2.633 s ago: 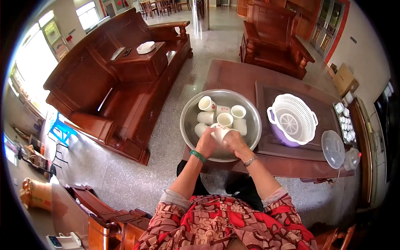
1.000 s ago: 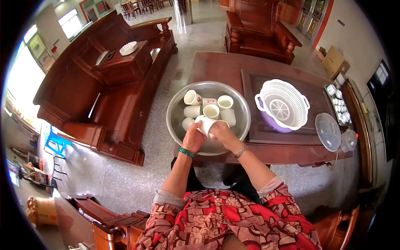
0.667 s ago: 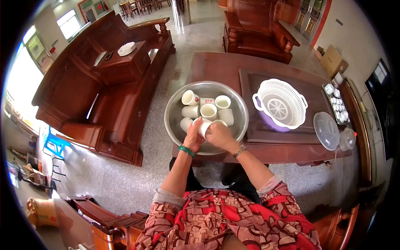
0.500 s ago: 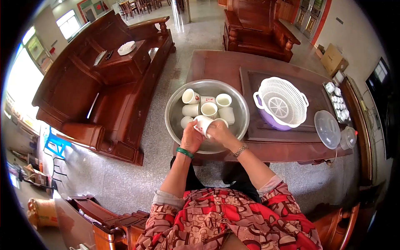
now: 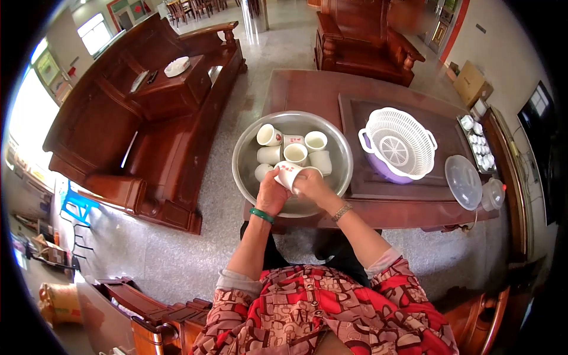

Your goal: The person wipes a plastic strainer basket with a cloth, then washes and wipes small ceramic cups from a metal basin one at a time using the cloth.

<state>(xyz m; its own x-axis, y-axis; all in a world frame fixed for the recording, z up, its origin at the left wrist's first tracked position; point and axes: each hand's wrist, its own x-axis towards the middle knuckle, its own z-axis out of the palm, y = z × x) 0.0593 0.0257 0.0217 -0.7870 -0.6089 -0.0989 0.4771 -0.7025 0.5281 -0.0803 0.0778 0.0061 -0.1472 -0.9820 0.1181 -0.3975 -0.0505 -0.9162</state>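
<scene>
Over the basin (image 5: 247, 151), left hand (image 5: 271, 195) and right hand (image 5: 314, 187) pinch a cup (image 5: 288, 176) between their fingers; its red print (image 5: 287, 168) has rolled upward, suggesting deliberate turning.

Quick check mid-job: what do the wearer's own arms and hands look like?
The left hand is ungloved, with a smooth green bangle at the wrist. The right hand, also ungloved, has a metallic-looking band. Red, pink and brown patterned sleeves end in pale cuffs.

held cup (image 5: 287, 174) partly hidden by right hand (image 5: 312, 186), armchair (image 5: 362, 47) cropped
</scene>
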